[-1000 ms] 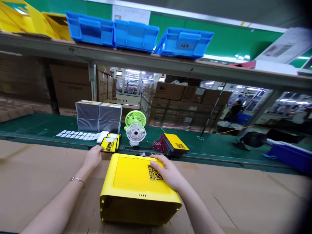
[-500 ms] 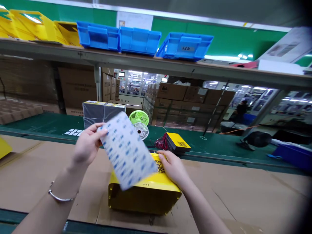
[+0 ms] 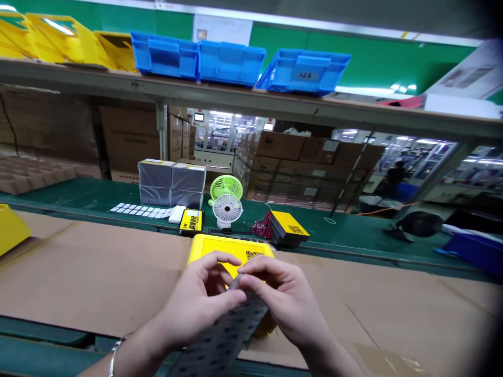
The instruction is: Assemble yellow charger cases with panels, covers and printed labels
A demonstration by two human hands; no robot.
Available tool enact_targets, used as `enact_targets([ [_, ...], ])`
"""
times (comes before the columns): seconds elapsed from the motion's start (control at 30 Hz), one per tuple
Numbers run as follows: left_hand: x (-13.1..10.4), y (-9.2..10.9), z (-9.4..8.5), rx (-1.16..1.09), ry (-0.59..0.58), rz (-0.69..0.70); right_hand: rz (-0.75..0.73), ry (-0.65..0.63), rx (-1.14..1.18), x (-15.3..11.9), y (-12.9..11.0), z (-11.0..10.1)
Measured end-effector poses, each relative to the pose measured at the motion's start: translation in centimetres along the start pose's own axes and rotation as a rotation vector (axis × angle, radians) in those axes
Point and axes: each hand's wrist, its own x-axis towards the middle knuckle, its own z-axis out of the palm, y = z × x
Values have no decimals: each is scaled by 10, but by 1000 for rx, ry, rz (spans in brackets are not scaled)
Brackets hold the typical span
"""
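Both my hands meet in front of a yellow box-shaped housing [image 3: 220,245] with a QR code on its top. Pinched between the thumb and fingers of my right hand [image 3: 288,298] is the upper corner of a white sheet with blue print [image 3: 223,335]. The sheet hangs down at a slant in front of the housing. My left hand [image 3: 196,301] is curled at the same corner, its thumb tip against the sheet; whether its fingers grip the sheet is hard to tell.
Behind the housing stand a white fan [image 3: 227,208], a green fan [image 3: 226,188], wrapped grey boxes [image 3: 155,183], a stack of yellow-topped pieces [image 3: 288,225] and white stickers [image 3: 141,210]. Blue bins [image 3: 231,63] line the shelf above. A yellow part [image 3: 11,228] sits at the left.
My right hand has left the housing and taken the sheet's corner. My left hand has moved right and down, bringing the sheet lower, nearer to me.
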Motion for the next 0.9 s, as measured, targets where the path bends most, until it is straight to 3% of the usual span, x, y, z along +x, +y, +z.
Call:
enact_targets([
  [0.17, -6, -27, 17, -731, -327, -216, -251, 309, -146, -7, -4, 0],
  [0.27, -11, -43, 27, -895, -358, -326, -422, 381, -330, -9, -2, 5],
  [0.37, -14, -47, 29, -942, -283, -313, -557, 396, -494, -11, 1, 8],
  [0.43, -14, -44, 26, -968, -298, -339, -590, 373, -554, -13, 1, 9],
  [0.6, -13, -35, 20, -961, -320, -374, -536, 283, -543, -16, -1, 6],
  [0.9, -19, -31, 33, -552, -58, -206, -428, 341, -672, -14, -6, 10],
])
